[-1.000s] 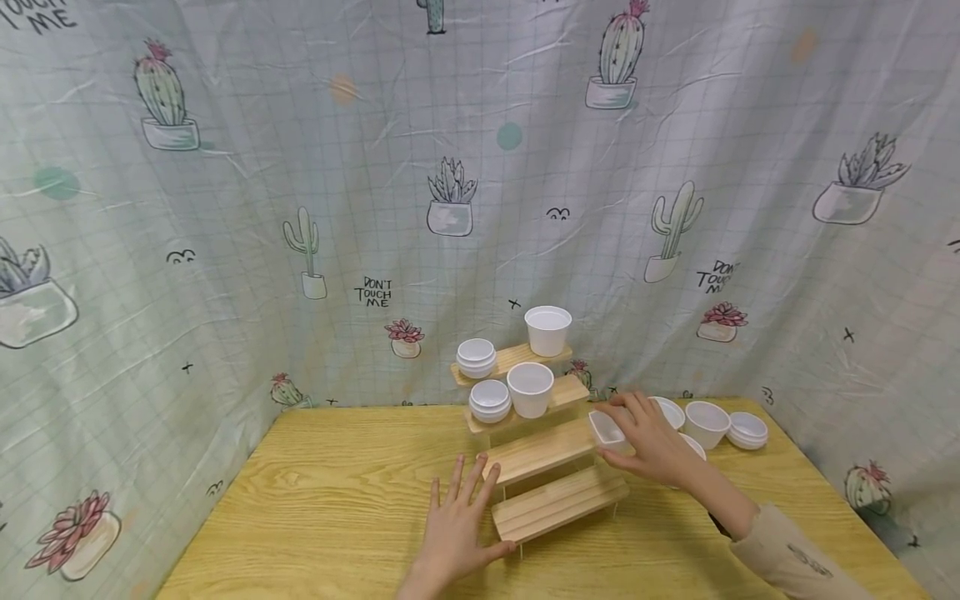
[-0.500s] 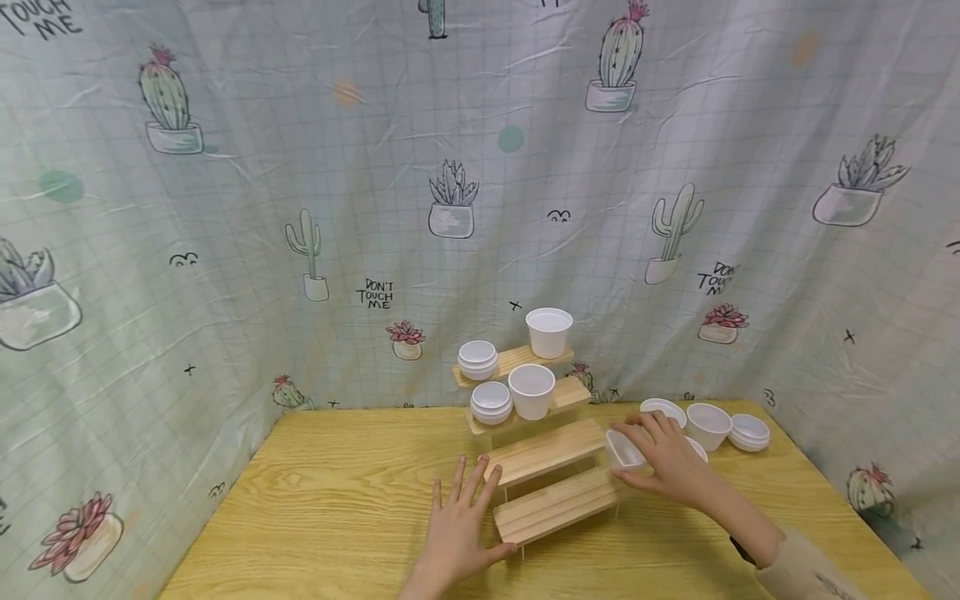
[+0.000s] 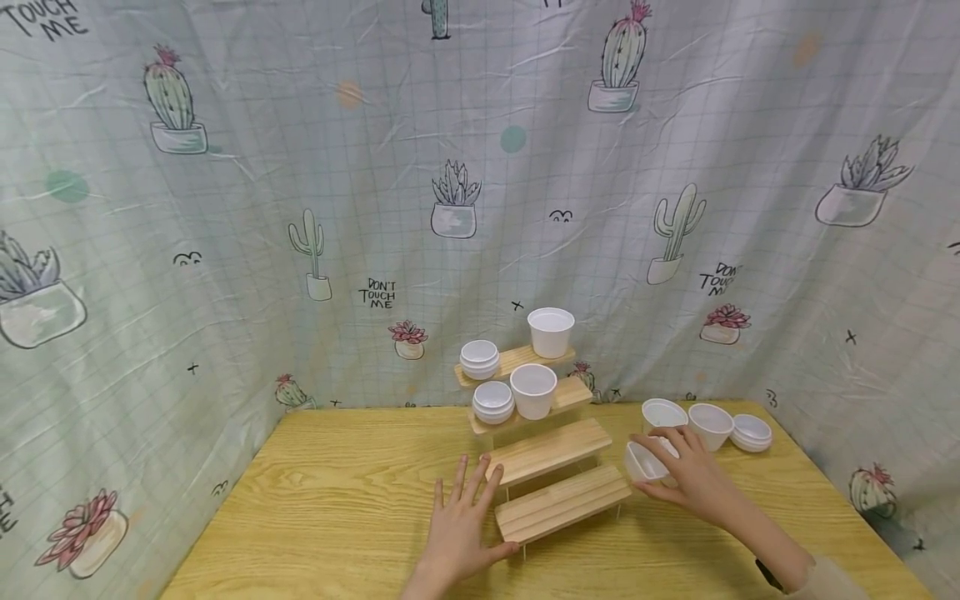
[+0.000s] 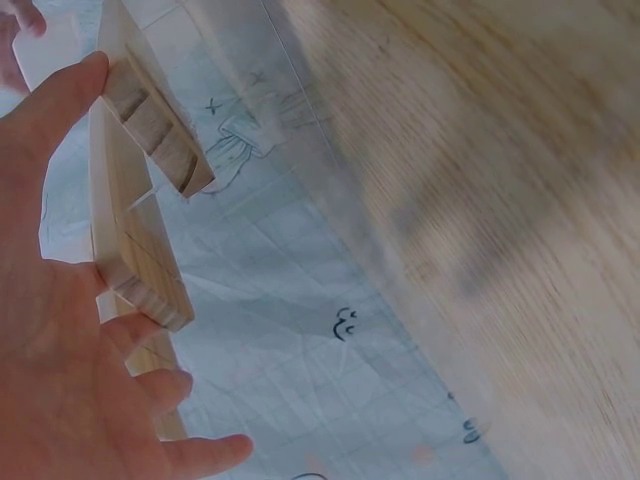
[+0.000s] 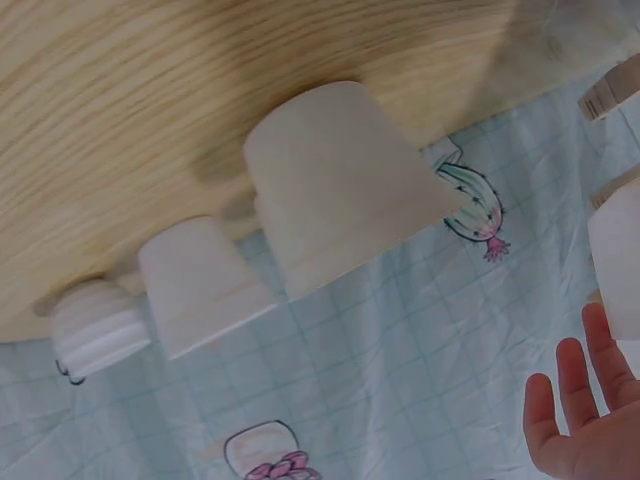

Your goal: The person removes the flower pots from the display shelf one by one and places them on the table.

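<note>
My right hand (image 3: pixel 701 479) pinches a squarish white pot (image 3: pixel 651 460) by its rim, just right of the stepped wooden stand (image 3: pixel 562 504). In the right wrist view the pot (image 5: pixel 618 262) shows at the right edge, beside the fingers. My left hand (image 3: pixel 459 542) has its fingers spread at the stand's left end. Seen from the left wrist, the thumb (image 4: pixel 60 100) touches the end of one wooden step (image 4: pixel 150 115) and the other fingers lie along another. Round white pots stand on the two upper steps, including a tapered pot (image 3: pixel 533 392) and a ridged pot (image 3: pixel 492 402).
At the back right of the table (image 3: pixel 337 500) stand several more white pots, among them a tapered pot (image 3: pixel 709 425) and a ridged pot (image 3: pixel 751 433). Part of the group is hidden behind my right hand. A cactus-print curtain (image 3: pixel 480 275) closes off the back and sides.
My right hand has moved right with the squarish pot, from the end of the third step down to beside the stand. My left hand has stayed in place.
</note>
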{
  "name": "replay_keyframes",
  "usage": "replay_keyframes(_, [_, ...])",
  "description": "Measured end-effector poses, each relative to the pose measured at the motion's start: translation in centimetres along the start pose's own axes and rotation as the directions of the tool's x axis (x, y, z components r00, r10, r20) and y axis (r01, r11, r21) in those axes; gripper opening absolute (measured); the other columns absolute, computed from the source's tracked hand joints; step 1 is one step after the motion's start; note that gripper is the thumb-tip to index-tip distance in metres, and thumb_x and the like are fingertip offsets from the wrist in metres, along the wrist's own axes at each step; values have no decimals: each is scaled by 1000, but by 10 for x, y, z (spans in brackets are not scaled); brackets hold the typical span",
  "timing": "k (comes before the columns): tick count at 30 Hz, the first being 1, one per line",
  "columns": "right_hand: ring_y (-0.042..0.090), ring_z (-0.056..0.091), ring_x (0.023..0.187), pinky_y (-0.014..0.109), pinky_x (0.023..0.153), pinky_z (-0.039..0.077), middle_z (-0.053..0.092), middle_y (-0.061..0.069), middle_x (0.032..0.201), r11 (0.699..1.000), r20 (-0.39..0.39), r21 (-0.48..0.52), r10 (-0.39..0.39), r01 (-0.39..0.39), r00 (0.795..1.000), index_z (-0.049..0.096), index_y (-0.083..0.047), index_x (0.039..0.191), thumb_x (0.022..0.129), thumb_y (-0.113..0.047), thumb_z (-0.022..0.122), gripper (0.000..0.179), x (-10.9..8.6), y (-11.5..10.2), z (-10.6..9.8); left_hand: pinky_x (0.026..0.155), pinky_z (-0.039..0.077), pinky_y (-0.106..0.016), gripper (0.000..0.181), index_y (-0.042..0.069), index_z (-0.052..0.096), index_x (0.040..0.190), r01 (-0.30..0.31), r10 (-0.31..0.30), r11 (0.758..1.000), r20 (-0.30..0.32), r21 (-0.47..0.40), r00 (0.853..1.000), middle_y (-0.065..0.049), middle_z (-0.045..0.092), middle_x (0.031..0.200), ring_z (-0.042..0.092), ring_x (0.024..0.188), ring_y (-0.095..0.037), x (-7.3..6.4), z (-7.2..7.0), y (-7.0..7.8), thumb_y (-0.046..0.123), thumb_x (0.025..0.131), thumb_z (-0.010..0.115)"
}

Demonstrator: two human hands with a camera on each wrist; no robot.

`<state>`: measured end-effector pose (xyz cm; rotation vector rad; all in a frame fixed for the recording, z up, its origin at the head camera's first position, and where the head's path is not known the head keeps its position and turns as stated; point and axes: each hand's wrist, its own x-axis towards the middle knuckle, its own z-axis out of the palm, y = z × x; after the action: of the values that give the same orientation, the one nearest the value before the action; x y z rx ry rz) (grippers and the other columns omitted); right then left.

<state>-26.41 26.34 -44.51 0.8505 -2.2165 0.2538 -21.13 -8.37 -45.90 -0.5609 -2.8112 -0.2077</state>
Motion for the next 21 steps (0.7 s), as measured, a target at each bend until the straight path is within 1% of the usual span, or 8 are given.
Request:
replay_keyframes(2, [22,46,88,43,72,35,55,7,100,1000,-3,-2,11,-11,1000,57,-19,117,68,-52,67,59,-3,1,0,101,22,-64,97,23,23,142,1,-1,1000,0,1,1000,-1,15,151,13,137,-33,0,0,0,68,64,59])
replay_keyframes(6, [28,46,91,46,72,35,54,7,100,999,5,-6,32,-32,999,57,-20,117,67,-50,68,59,-9,3,-1,100,23,-64,97,23,23,142,-2,2,1000,-9,5,1000,-2,16,151,16,137,-34,-1,0,0,68,64,58])
replay_keyframes(9, [32,45,93,48,73,35,53,8,100,999,1,-5,42,-42,999,58,-19,116,68,-51,67,58,-13,4,-2,100,24,-64,97,23,24,142,-4,4,1000,-15,8,1000,-2,16,150,18,136,-34,-1,1,0,69,64,59])
replay_keyframes(12, [32,46,91,49,73,35,53,8,99,999,-12,-18,44,-44,999,58,-17,115,71,-54,64,58,-16,7,-3,100,24,-64,97,23,24,142,-6,6,1000,-19,11,1000,-2,17,150,17,136,-34,-1,1,-1,69,64,58])
replay_keyframes(14, [31,46,90,48,73,35,53,8,98,998,-6,-36,53,-54,999,58,-17,114,68,-52,67,58,-19,8,-4,100,24,-64,97,23,23,142,-7,7,1000,-20,10,1000,-2,17,150,17,136,-34,0,1,-1,69,64,58])
replay_keyframes(17, [28,46,90,44,71,35,53,8,98,995,19,-60,84,-82,996,58,-18,114,62,-44,75,61,-23,10,-5,100,24,-64,97,23,23,142,-10,10,1000,-26,12,1000,-2,17,150,17,136,-34,0,2,-1,69,64,58])
replay_keyframes(21, [26,45,92,41,68,35,53,8,98,990,38,-90,114,-110,993,58,-19,113,57,-38,79,64,-29,13,-7,99,25,-64,97,23,25,141,-17,17,1000,-44,12,999,-2,20,149,19,135,-35,-1,2,-1,69,63,59])
